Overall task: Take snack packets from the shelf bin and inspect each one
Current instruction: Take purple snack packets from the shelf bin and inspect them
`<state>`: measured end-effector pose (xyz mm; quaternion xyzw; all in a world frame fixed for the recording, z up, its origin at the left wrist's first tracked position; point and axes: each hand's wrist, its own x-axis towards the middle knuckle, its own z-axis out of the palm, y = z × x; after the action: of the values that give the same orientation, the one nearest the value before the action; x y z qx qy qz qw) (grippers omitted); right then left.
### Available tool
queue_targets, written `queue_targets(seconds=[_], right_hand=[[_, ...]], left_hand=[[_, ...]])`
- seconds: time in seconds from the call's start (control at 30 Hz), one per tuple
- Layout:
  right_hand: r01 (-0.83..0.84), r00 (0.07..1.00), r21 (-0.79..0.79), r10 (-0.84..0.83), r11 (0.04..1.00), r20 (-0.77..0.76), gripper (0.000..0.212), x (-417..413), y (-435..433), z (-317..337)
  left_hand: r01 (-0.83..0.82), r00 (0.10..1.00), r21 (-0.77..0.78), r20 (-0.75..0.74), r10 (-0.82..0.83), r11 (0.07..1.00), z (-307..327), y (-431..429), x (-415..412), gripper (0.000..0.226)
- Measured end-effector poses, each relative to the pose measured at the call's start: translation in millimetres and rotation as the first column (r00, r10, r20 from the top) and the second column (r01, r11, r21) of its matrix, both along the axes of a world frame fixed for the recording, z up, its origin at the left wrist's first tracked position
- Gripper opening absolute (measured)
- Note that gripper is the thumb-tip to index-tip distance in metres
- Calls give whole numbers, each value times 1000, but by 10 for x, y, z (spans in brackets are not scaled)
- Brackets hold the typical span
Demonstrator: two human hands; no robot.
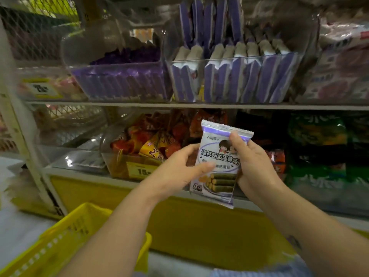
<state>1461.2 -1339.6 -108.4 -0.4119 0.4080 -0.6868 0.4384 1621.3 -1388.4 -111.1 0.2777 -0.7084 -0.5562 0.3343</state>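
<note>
Forearms (119, 226) stretched past a yellow basket (65, 236), a shopper's left grip (179, 166) and right grip (253, 162) clasp opposite edges of a purple snack packet (219, 156), held upright, print facing the camera, apparently for inspection, before the lower shelf (83, 173), beneath the clear shelf bin (229, 60).

Covered by the right hand (253, 162), at 3 o'clock on the snack packet (217, 162): that edge and part of the cartoon print. Behind the left hand (179, 168): end of the lower price tag (139, 170). Cut off at 7 o'clock: yellow basket (60, 246). Blurred past reading at 9 o'clock: upper price tag (41, 88). Cropped at 3 o'clock: green bags (319, 136).
</note>
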Motion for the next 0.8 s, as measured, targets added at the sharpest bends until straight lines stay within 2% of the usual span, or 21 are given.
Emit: queue_targets(seconds=[0.13,0.3,0.47,0.73,0.8], right_hand=[[-106,987,73,114,992,-112,45,5,17,-102],[-134,984,101,145,986,-106,43,42,34,-101],[-270,960,153,278,951,-36,32,38,73,-70],[-363,928,218,374,906,-8,43,46,64,-68],[-393,906,226,417,891,-67,45,18,65,-67]], left_hand=[[-111,988,73,-98,118,991,1,-17,8,36],[-215,964,96,-135,227,972,-55,31,20,18],[-296,942,100,-133,308,950,-38,93,38,19],[-281,937,209,-150,314,937,-16,106,92,26],[-311,921,222,-168,351,924,-7,108,99,25]])
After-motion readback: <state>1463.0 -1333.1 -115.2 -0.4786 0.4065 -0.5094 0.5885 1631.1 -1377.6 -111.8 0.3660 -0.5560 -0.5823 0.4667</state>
